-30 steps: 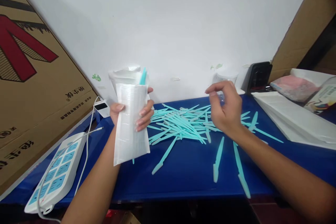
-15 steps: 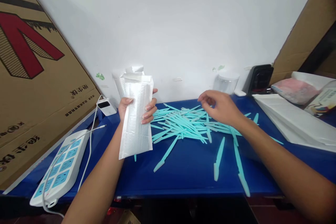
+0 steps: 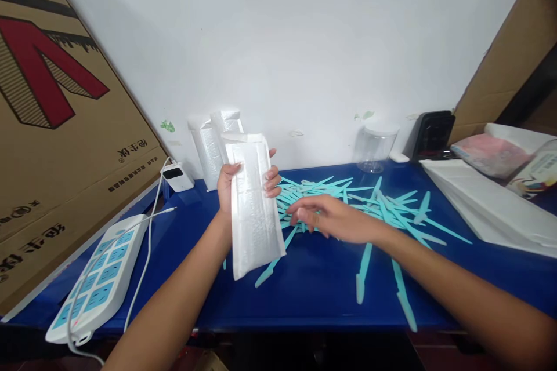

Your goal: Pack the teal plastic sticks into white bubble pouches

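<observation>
My left hand (image 3: pixel 227 188) grips a white padded bubble mailer (image 3: pixel 256 208), thumb in front and fingers round its right side. The mailer is held upright and slightly tilted above the blue table (image 3: pixel 322 301). My right hand (image 3: pixel 333 217) hovers palm down over a pile of turquoise eyebrow razors (image 3: pixel 311 186), just right of the mailer. Its fingers are loosely bent and apart, with nothing seen in them. Single razors lie nearer the front, one of them a razor (image 3: pixel 404 295) below my right forearm. The hand and mailer hide part of the pile.
Two more bubble mailers (image 3: pixel 206 148) lean on the wall. At left are a power strip (image 3: pixel 96 278), a white device (image 3: pixel 177 177) with cables and a large carton (image 3: pixel 56 174). A clear jar (image 3: pixel 378 148) and white mailers (image 3: pixel 491 203) sit at right.
My left hand has moved right and slightly down with the bubble mailer, uncovering the mailers by the wall. My right hand has moved left and down over the razor pile.
</observation>
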A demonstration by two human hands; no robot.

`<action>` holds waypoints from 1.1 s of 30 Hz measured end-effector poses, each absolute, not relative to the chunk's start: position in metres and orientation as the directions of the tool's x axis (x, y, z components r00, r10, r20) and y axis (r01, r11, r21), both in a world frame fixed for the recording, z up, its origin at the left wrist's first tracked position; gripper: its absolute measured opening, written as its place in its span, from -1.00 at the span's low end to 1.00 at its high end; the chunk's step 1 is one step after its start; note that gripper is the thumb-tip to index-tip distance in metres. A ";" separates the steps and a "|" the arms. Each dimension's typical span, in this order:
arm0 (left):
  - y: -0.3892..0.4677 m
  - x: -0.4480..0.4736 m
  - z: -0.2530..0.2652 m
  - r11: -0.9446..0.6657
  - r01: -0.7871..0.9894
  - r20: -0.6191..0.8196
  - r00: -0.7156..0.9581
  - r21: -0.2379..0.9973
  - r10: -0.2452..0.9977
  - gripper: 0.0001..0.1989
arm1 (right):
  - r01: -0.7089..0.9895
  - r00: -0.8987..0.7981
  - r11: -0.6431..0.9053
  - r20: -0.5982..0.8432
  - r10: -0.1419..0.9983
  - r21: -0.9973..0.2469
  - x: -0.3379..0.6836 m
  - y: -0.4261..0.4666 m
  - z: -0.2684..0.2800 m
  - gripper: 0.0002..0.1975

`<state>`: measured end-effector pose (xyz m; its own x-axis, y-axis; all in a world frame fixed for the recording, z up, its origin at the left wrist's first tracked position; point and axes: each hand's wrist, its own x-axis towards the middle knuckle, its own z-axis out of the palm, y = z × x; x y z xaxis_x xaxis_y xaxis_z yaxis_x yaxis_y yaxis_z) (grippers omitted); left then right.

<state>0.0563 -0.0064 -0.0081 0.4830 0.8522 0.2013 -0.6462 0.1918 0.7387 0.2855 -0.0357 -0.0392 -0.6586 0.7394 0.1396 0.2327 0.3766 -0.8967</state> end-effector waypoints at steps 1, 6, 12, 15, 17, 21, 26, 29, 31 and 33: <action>-0.009 0.061 -0.009 0.193 -0.672 0.204 0.464 0.715 0.862 -0.25 | 0.191 -0.683 0.296 0.090 0.725 -0.936 0.277 -0.042 -0.040 -0.53; -0.015 0.076 -0.021 0.215 -0.624 0.136 0.465 0.751 0.875 -0.34 | -0.052 -0.715 0.091 0.101 0.692 -0.994 0.255 -0.056 -0.048 -0.56; 0.001 0.070 -0.041 -0.180 -0.164 0.218 0.253 0.970 0.943 -0.55 | 0.014 -0.394 0.368 0.333 0.857 -0.930 0.279 -0.031 -0.049 -0.48; 0.007 0.071 -0.051 -0.298 -0.063 0.302 0.322 0.952 0.897 -0.53 | 0.155 -0.259 0.441 0.395 0.882 -0.884 0.291 -0.017 -0.052 -0.55; 0.007 0.073 -0.055 -0.297 -0.056 0.297 0.353 0.953 0.887 -0.49 | 0.208 -0.221 0.456 0.413 0.884 -0.865 0.295 -0.012 -0.053 -0.55; 0.004 0.078 -0.058 -0.292 -0.055 0.293 0.329 0.955 0.898 -0.50 | 0.219 -0.246 0.455 0.402 0.882 -0.863 0.296 -0.009 -0.052 -0.51; 0.010 0.074 -0.056 -0.262 -0.206 0.284 0.086 0.943 0.955 -0.48 | 0.449 -0.208 0.526 0.487 0.848 -0.723 0.306 -0.004 -0.048 -0.53; 0.017 0.067 -0.054 -0.256 -0.259 0.263 -0.009 0.931 0.965 -0.47 | 0.662 -0.281 0.550 0.511 0.812 -0.509 0.318 0.002 -0.050 -0.61; 0.020 0.062 -0.054 -0.277 -0.219 0.276 -0.033 0.936 0.961 -0.45 | 0.706 -0.369 0.571 0.471 0.801 -0.419 0.322 0.005 -0.053 -0.63; 0.021 0.059 -0.054 -0.303 -0.150 0.302 -0.036 0.941 0.953 -0.44 | 0.700 -0.424 0.592 0.435 0.794 -0.400 0.322 0.004 -0.056 -0.62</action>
<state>0.0590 0.0212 -0.0537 -0.0357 0.9528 0.3016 -0.1496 -0.3034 0.9410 0.3222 0.0044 -0.0556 -0.4236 0.7945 0.4351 0.6999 0.5920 -0.3995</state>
